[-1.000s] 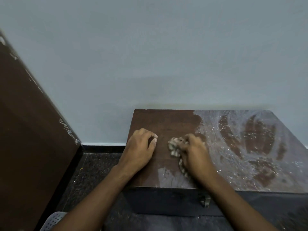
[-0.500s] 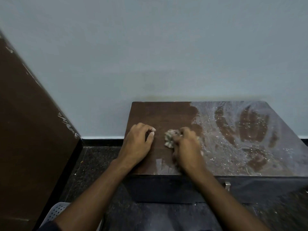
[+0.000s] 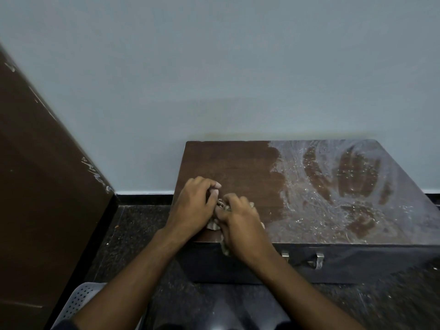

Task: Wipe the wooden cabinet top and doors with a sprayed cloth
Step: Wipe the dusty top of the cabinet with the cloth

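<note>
A low dark wooden cabinet (image 3: 238, 163) stands against the wall. Its left part looks clean and brown; its right part (image 3: 345, 186) is covered in wet whitish streaks. A crumpled pale cloth (image 3: 212, 225) lies at the front left edge, mostly hidden under my hands. My right hand (image 3: 240, 225) is closed over the cloth and presses it onto the top. My left hand (image 3: 192, 206) is curled beside it, fingers touching the cloth's upper end. The front doors carry metal handles (image 3: 319, 258).
A pale grey wall rises behind the cabinet. A tall brown wooden panel (image 3: 42, 186) leans at the left. The floor (image 3: 142, 225) is dark speckled stone. A perforated white plastic seat edge (image 3: 78, 298) shows at the bottom left.
My right hand has slid the cloth left toward the front corner until it met my left hand. The left hand now touches the cloth. The view has shifted slightly.
</note>
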### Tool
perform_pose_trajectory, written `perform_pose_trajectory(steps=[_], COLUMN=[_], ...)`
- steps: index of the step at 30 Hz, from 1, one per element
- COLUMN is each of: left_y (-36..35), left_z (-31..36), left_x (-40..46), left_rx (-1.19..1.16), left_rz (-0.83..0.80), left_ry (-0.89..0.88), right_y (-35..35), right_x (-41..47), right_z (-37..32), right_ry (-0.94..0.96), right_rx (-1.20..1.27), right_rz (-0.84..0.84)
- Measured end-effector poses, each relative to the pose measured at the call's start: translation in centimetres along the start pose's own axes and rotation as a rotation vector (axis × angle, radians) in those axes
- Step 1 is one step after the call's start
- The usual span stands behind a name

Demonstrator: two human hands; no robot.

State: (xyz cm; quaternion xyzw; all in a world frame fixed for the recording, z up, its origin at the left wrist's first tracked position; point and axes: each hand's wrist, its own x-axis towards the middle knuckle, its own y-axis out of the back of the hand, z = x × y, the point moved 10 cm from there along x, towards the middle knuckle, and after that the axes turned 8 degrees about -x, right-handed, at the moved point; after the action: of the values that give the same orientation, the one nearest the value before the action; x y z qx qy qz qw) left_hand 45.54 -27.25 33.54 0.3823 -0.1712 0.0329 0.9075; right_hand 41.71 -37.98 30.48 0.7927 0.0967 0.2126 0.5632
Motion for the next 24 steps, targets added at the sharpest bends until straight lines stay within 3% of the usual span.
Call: perform_pose_trajectory(steps=[4,7,11,13,18,20,22,24], left_y=[-0.1,-0.1,0.2,0.6,1.3,1.4,1.4,1.5], left_z=[0.5,0.4,0.5,0.7,0.8,0.8,0.8,0.9], left_x=[-0.8,-1.1,-1.0,-1.2,-1.8,-2.0,-2.1,-2.2], left_rx=[0.011,0.006,-0.028,-0.026,-0.027,-0.024,-0.027,-0.035], left_rz=[-0.041,-0.028,-0.005,0.009,0.004,-0.004,-0.004,0.0], left_ry=[-0.013,0.001,0.038,0.028,0.031,0.045,0.056,0.055], right_y=[1.5,2.1,0.0,0.4,2.4,2.6,2.2,1.2], right_x=[-0.8,-0.5,-1.8,-2.8,-2.4,-1.1,0.0,-0.4], right_z=[5.8,4.5,-3.4,-3.3,5.4,5.7,2.8,-1.3], right_ry=[-0.189,-0.272,0.009,0.078,-0.177,-0.27,-0.229,-0.074], right_rx=[-0.077,-0.098,-0.019,-0.036,-0.118,-0.125,-0.092,-0.06], right_rz=[0.084,0.132,0.018,0.02,0.092,0.098,0.079,0.048])
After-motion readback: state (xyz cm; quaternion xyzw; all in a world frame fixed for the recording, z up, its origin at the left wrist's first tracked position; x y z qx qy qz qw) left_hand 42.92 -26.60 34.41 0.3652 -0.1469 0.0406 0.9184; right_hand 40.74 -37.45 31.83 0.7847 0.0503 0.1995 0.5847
